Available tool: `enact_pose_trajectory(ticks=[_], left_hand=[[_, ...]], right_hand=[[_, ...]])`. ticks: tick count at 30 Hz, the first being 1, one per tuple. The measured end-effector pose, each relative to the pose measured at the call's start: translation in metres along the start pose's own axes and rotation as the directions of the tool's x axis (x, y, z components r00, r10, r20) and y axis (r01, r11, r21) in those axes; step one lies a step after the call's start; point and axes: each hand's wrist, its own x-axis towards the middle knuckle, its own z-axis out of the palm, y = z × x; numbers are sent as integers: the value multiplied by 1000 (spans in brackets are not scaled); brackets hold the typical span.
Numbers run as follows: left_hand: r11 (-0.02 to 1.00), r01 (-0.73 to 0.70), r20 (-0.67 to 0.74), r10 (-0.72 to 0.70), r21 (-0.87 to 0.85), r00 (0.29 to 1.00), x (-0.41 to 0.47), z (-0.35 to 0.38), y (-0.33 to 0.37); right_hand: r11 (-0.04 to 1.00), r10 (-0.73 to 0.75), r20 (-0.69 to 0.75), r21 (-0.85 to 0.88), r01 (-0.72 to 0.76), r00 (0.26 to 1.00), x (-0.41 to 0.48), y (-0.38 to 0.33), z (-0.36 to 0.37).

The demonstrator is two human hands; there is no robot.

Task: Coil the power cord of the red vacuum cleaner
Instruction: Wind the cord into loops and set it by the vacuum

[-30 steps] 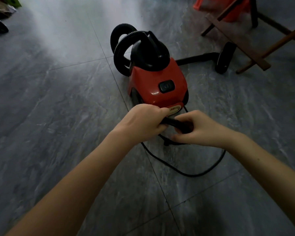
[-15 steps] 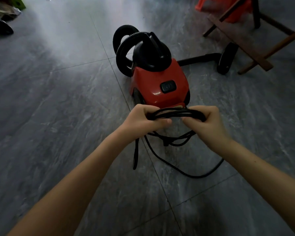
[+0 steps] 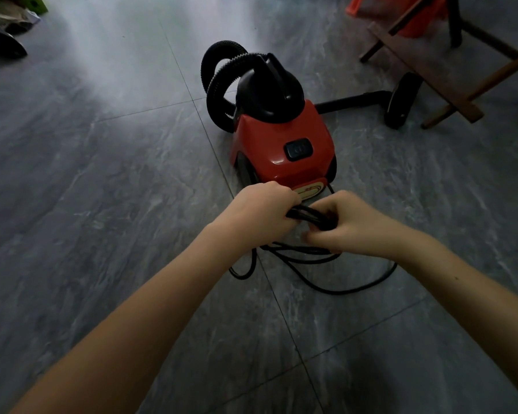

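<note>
Red vacuum cleaner: stands on the grey marbled tile floor straight ahead of the person. It has a black domed top with a handle, and a black switch on its red body.
Black power cord: several loops are gathered into a bundle held between both hands, just in front of the vacuum's near end. The rest lies in slack curves on the floor under the hands, with one long loop sweeping out to the right.
Left hand: knuckles up, its grip wrapped round the left end of the bundle.
Right hand: close beside the left, its grip curled round the right end of the bundle. The fingertips are blurred.
Hose: black and ribbed, looping at the vacuum's far left side.
Wand: a black tube lying on the floor, running right from the vacuum to a black floor head.
Wooden frame: dark legs and crossbars at the top right, just beyond the floor head.
</note>
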Motion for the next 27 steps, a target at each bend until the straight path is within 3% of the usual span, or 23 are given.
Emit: enact_pose_trajectory(ticks=[2, 6, 9, 15, 23, 27], left_hand=[[1000, -12, -19, 12, -4, 1000, 1, 3, -1], [961, -40, -104, 12, -274, 994, -2, 12, -10], [912, -9, -96, -33, -410, 995, -5, 20, -24], [791, -35, -46, 9, -611, 999, -21, 27, -48], [690, 6, 22, 14, -723, 1000, -9, 16, -43], [815, 42, 70, -2, -579, 998, -9, 16, -42]], right_hand=[[999, 27, -10, 22, -27, 1000, 2, 0, 6], [994, -21, -153, 106, 37, 988, 2, 5, 9], [983, -21, -242, 173, 65, 970, 0, 6, 5], [961, -10, -388, 250, 116, 922, -4, 12, -11], [920, 7, -429, 357, 163, 903, -3, 20, -12], [980, 41, -315, 197, 23, 948, -4, 29, -19]])
